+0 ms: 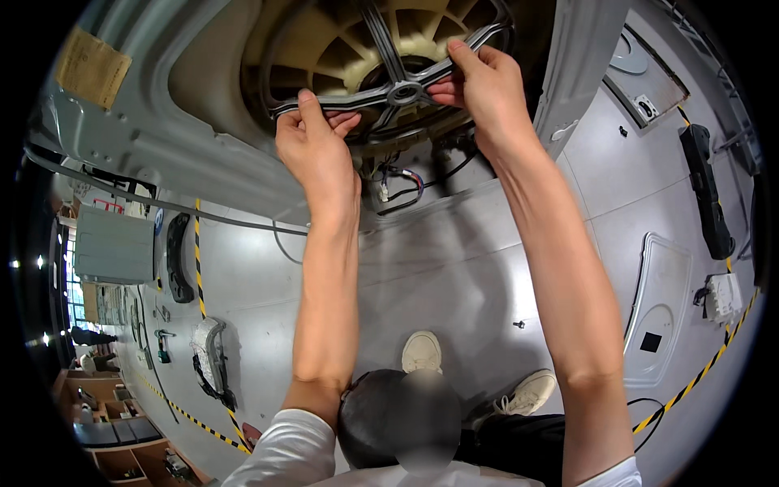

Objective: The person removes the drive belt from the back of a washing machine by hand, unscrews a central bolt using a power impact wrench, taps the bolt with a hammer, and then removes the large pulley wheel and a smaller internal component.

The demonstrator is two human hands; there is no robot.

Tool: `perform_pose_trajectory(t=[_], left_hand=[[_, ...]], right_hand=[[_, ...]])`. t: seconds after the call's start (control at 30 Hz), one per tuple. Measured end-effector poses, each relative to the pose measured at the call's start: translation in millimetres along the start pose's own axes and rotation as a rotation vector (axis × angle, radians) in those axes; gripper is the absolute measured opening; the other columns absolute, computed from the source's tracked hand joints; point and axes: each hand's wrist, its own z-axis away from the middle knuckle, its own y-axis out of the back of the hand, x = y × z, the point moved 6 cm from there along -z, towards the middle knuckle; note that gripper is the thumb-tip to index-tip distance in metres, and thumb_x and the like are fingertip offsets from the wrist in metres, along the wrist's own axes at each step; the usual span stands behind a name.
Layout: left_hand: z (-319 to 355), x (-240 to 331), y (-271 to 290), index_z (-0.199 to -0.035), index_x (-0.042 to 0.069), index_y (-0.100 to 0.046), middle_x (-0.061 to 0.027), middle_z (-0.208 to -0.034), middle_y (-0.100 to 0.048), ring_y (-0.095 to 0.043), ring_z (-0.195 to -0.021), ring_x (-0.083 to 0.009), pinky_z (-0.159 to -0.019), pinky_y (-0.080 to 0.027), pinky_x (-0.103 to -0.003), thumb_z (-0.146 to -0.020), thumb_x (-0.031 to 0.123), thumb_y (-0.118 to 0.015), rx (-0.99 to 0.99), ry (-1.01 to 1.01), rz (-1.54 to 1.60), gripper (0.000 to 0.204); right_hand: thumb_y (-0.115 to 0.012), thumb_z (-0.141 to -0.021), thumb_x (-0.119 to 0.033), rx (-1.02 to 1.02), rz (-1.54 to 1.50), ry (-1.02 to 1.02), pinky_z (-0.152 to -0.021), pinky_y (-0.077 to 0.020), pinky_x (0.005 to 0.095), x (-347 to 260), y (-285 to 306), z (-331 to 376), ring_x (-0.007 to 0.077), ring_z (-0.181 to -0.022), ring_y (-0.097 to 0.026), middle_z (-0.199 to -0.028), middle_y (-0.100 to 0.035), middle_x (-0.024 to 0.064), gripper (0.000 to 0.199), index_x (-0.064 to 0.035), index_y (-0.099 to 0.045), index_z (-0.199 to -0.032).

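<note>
A spoked metal pulley wheel (404,93) lies in front of the ribbed, cream-coloured tub (341,61) inside a grey appliance cabinet (138,146). My left hand (315,150) grips its left spoke near the rim, thumb on top and fingers curled beneath. On the right spoke, my right hand (491,85) holds on the same way, with the fingers partly behind the metal. Below the wheel, a bundle of coloured wires (406,183) with a white connector hangs in the cabinet opening. Whether the wheel sits on its shaft is hidden.
A grey cable (170,200) runs across the left side. A small bolt (518,325) lies on the floor. A grey panel (657,308) and a long black part (706,191) lie at right, near yellow-black tape (704,369). At left stand a grey box (114,243) and several loose parts.
</note>
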Motion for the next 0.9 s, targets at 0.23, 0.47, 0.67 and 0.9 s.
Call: perform_pose_trajectory(t=[0.23, 0.47, 0.67, 0.9], left_hand=[[-0.8, 0.9, 1.5, -0.086, -0.002, -0.046, -0.0108, -0.075, -0.055, -0.062, -0.066, -0.0194, -0.064, -0.057, -0.03, -0.096, 0.025, -0.053, -0.016, 0.016, 0.013, 0.03], [5.3, -1.9, 3.8, -0.087, -0.003, -0.047, -0.01, -0.075, -0.055, -0.061, -0.066, -0.0189, -0.065, -0.057, -0.031, -0.097, 0.025, -0.052, -0.008, 0.039, 0.025, 0.029], [3.1, 0.5, 5.9, -0.091, -0.003, -0.048, -0.0099, -0.076, -0.056, -0.061, -0.069, -0.017, -0.069, -0.056, -0.033, -0.097, 0.026, -0.051, 0.028, 0.075, 0.01, 0.029], [4.7, -0.3, 4.9, -0.089, 0.0, -0.047, -0.0078, -0.077, -0.055, -0.058, -0.067, -0.0144, -0.07, -0.057, -0.033, -0.097, 0.027, -0.052, -0.003, 0.057, 0.066, 0.029]], right_hand=[[-0.056, -0.093, -0.024, 0.033, -0.022, -0.032, -0.06, -0.054, 0.0254, 3.2, -0.5, 3.7, 0.017, -0.064, -0.065, -0.075, -0.061, 0.0114, 0.029, 0.0049, -0.055, -0.089], [-0.055, -0.094, -0.023, 0.038, 0.067, 0.064, -0.056, -0.0525, 0.0261, 0.6, 0.6, 1.4, 0.0143, -0.062, -0.063, -0.071, -0.061, 0.0084, 0.029, 0.0051, -0.056, -0.09], [-0.057, -0.093, -0.025, 0.052, 0.064, 0.137, -0.056, -0.0517, 0.0256, 1.1, -0.6, 9.9, 0.0156, -0.059, -0.062, -0.07, -0.06, 0.0091, 0.031, 0.0058, -0.057, -0.087], [-0.055, -0.091, -0.028, 0.103, 0.125, 0.104, -0.062, -0.0518, 0.0295, 0.1, 0.1, 12.9, 0.0181, -0.065, -0.069, -0.063, -0.064, 0.0111, 0.035, 0.0032, -0.056, -0.076]])
